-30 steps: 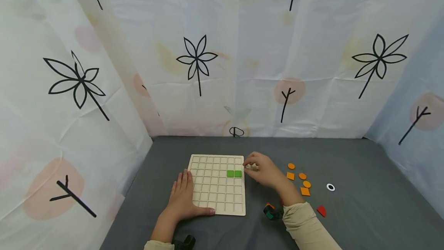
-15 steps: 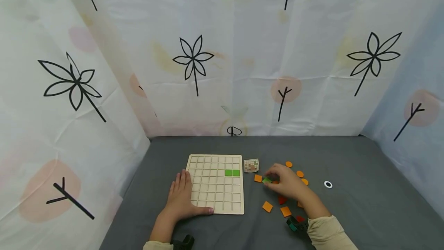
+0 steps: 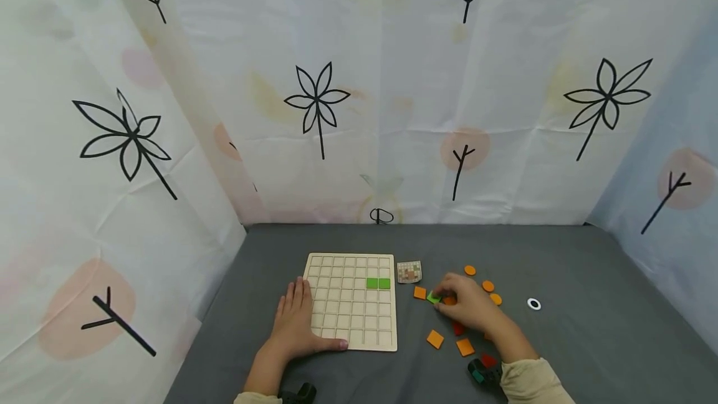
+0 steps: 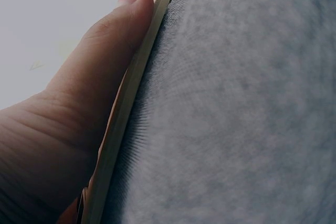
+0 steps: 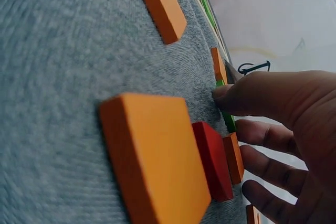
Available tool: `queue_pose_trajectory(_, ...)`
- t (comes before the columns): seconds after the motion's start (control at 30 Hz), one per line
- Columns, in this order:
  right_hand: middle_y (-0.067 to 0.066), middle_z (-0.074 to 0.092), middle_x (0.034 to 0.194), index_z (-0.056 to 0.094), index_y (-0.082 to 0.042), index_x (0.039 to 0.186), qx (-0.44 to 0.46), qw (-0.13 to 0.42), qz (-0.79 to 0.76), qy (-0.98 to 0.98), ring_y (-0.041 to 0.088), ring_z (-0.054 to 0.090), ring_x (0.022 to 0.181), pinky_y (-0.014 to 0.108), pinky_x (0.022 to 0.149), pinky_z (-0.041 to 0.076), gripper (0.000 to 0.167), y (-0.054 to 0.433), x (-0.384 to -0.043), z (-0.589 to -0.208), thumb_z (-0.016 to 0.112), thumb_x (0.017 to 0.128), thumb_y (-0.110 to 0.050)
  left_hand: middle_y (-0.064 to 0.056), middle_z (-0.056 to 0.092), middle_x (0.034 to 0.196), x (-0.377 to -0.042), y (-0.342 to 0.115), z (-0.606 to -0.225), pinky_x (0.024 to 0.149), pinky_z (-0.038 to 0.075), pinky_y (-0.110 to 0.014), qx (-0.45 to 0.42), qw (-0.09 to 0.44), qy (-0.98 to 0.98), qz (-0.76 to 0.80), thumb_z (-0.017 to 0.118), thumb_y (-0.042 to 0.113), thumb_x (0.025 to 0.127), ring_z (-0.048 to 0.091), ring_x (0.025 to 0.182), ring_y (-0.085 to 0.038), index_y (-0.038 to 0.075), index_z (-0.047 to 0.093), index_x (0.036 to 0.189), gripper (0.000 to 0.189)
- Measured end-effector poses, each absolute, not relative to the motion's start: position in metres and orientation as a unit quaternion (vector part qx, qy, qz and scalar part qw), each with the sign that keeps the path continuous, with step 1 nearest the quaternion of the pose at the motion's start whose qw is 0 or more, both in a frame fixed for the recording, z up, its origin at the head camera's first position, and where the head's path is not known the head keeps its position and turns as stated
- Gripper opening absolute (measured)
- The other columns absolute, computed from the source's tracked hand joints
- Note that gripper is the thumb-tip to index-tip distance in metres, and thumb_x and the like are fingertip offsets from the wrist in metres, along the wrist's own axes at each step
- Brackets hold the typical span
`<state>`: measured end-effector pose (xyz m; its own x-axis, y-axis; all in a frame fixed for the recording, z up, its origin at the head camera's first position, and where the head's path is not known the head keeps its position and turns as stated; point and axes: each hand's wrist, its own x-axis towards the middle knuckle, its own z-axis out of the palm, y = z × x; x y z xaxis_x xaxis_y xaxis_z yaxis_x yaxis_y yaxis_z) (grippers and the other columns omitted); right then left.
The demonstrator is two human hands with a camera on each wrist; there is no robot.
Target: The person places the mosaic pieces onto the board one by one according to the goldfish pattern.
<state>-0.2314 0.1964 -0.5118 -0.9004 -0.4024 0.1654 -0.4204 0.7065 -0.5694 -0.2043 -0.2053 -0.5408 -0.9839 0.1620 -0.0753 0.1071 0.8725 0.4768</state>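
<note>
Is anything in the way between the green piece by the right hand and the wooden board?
Yes: an orange square lies between the green piece and the board. It lies flat, so the right hand could probably lift the piece over it. The card lies farther back, beside the board.

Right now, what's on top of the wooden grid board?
On the board, two green squares sit side by side. The left hand covers its near-left corner, so anything there can't be seen.
</note>
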Motion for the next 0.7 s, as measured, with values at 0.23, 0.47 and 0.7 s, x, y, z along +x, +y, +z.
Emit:
queue_pose_trajectory(0.23, -0.004, 0.067, 0.101, 0.080, -0.016, 0.101, 0.214, 0.033, 0.331, -0.918, 0.011, 0.059, 0.084, 0.027, 0.071, 0.052, 0.013, 0.197, -0.230, -0.509, 0.082, 0.092, -0.007, -0.026, -0.002, 0.178, -0.200, -0.203, -0.536, 0.130, 0.009, -0.068, 0.070, 0.059, 0.967, 0.240, 0.083, 0.090, 0.056, 0.000, 0.165, -0.047, -0.004, 0.006, 0.169, 0.166)
queue_pose_trajectory(0.47, -0.003, 0.069, 0.103, 0.081, -0.015, 0.098, 0.253, 0.115, 0.346, -0.896, 0.019, 0.066, 0.093, 0.038, 0.083, 0.060, 0.017, 0.183, -0.238, -0.499, 0.084, 0.089, -0.002, -0.026, -0.003, 0.178, -0.201, -0.206, -0.538, 0.130, 0.008, -0.069, 0.066, 0.064, 0.967, 0.238, 0.085, 0.088, 0.057, -0.001, 0.165, -0.047, -0.003, 0.004, 0.169, 0.165)
queue_pose_trajectory(0.7, 0.003, 0.069, 0.105, 0.081, -0.009, 0.098, 0.283, 0.104, 0.367, -0.880, 0.022, 0.067, 0.091, 0.038, 0.081, 0.061, 0.012, 0.148, -0.261, -0.503, 0.079, 0.091, 0.000, -0.025, -0.002, 0.178, -0.202, -0.205, -0.541, 0.130, 0.008, -0.068, 0.068, 0.053, 0.968, 0.237, 0.082, 0.091, 0.056, -0.001, 0.165, -0.046, -0.003, 0.006, 0.169, 0.166)
